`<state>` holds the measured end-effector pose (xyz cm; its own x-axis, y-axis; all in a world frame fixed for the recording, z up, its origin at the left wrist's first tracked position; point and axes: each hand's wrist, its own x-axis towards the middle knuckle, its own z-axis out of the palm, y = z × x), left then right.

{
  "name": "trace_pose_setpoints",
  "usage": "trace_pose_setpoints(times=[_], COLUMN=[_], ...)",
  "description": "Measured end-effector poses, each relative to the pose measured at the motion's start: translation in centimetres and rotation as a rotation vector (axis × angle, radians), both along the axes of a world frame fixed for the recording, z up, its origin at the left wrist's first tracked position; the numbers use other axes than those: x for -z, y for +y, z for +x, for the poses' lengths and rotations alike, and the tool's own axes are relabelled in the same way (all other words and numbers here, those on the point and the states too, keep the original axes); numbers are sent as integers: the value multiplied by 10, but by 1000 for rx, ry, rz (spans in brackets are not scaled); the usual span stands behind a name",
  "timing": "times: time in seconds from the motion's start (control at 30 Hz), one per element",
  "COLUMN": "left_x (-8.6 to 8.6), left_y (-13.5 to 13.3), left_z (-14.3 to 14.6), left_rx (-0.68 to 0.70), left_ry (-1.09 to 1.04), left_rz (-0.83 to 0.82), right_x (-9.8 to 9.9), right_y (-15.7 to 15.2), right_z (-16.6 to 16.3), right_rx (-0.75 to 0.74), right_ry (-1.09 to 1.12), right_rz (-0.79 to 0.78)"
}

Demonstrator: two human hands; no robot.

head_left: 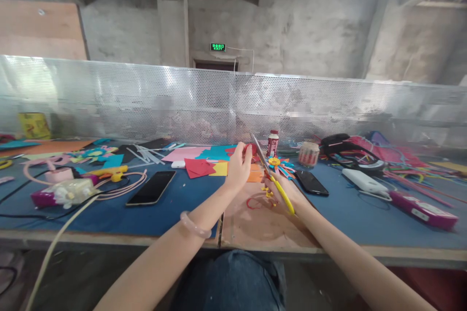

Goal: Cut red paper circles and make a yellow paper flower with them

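My left hand (239, 165) is closed on a small piece of red paper (253, 149), pinched at the fingertips. In my right hand (280, 189) is a pair of scissors (280, 193) with yellow handles, blades pointing up and away beside the red paper. Whether the blades touch the paper I cannot tell. Below the hands, yellow paper scraps (269, 194) and a thin curl of red paper (251, 204) lie on the bare board (248, 228). A paper flower (275, 161) with a yellow centre and blue and orange strips lies just behind my right hand.
Left of my hands are a red paper sheet (197, 167), a phone (151, 188), a glue gun (109, 173) and a power strip (62, 194). To the right stand a small bottle (273, 143) and a jar (308, 154), with another phone (312, 182). A perforated metal screen (146, 102) runs behind.
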<state>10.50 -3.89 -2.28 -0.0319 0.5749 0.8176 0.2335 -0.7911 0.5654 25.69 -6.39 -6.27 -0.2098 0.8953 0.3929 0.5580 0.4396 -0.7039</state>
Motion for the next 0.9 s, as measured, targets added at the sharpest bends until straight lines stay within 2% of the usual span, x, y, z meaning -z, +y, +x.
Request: trace_pose_setpoints(times=[0.1, 0.4, 0.9], left_x=[0, -1, -2], left_y=[-1, -4, -4], left_z=[1, 3, 3], left_rx=[1, -48, -56], left_ry=[-24, -62, -86], left_rz=[-4, 9, 0], right_x=[2, -6, -6], right_y=[2, 0, 1], right_z=[-1, -1, -1], right_rx=[15, 56, 48], right_ry=[8, -185, -211], right_rz=[40, 139, 191])
